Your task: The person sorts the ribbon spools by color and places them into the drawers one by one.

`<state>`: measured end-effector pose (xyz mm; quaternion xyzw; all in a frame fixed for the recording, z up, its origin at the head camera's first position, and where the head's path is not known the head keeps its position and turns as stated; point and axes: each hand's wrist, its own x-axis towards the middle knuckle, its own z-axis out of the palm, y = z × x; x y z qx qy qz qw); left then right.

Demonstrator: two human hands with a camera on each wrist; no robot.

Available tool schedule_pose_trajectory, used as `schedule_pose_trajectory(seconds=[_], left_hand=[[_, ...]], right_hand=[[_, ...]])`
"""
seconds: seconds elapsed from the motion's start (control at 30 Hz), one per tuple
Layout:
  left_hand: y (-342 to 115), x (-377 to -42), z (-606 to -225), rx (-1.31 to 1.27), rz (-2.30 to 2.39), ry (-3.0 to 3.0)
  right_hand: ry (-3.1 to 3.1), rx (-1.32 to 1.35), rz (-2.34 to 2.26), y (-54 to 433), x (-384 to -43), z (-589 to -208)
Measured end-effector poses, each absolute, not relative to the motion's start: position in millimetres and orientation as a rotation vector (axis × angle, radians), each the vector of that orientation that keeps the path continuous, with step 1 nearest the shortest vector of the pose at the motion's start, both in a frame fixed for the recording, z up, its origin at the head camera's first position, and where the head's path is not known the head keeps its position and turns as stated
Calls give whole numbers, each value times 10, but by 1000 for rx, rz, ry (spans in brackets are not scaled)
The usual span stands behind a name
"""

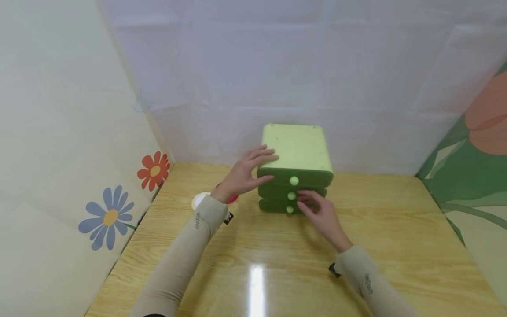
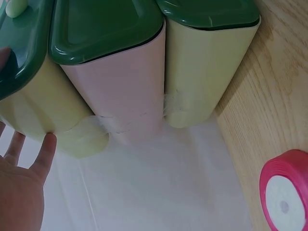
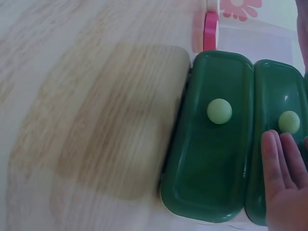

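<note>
A small cabinet of three stacked drawers [image 1: 299, 147], pale green on top with dark green fronts and round light green knobs, stands near the back wall. My left hand [image 1: 247, 171] lies against its upper left edge, fingers over the top and thumb by the top drawer's front. In the left wrist view, those fingers [image 2: 44, 156] reach along the top unit's side. My right hand [image 1: 322, 215] is at the front, its fingertips right beside the middle knob [image 3: 289, 122], thumb apart and lower. The bottom knob [image 3: 219, 111] is uncovered. All three drawers look closed.
Left of the cabinet, partly behind my left wrist, sits a roll of pink-red ribbon [image 2: 288, 166], with a white round thing [image 1: 199, 201] beside it. The wooden table [image 1: 253, 251] meets a white sheet [image 1: 222, 88] behind and flower-printed panels on both sides.
</note>
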<state>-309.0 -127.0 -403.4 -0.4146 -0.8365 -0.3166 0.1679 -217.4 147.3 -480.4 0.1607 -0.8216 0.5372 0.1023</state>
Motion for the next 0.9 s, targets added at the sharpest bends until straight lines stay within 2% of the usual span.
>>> schedule_pose_trajectory(seconds=[0.4,0.9], left_hand=[[-1258,-3066,-4014,-1169,-953,-2403],[-1264,-3073,-4052,-1174,-965,-2373]], right_hand=[[-2404,530,1680,1339,-2250,-4883],[-2255,355,1802,1152,-2289,-4906]])
